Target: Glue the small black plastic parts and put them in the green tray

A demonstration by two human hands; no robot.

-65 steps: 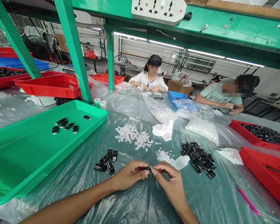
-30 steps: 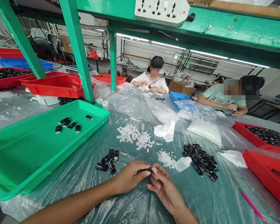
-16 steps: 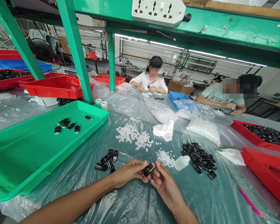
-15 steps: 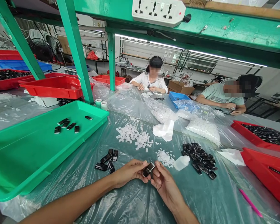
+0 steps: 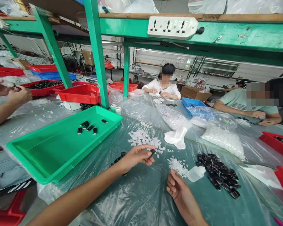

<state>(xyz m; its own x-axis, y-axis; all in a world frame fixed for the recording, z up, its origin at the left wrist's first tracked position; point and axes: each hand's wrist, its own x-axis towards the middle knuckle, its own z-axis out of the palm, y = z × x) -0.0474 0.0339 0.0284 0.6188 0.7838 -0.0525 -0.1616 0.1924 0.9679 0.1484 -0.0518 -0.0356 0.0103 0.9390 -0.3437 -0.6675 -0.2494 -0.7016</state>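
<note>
Left grip point(image 5: 135, 158) pinches a black piece point(image 5: 152, 152) (partly finger-hidden); right grip point(image 5: 179, 185), I can't tell.

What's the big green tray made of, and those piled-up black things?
Green tray: probably plastic, smooth and slightly shiny, one even colour with a moulded-looking rim. Black pieces: glossy with bright glints, maybe plastic; metal can't be ruled out.

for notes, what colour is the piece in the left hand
Black: the piece in the left hand, best in head view.
</note>
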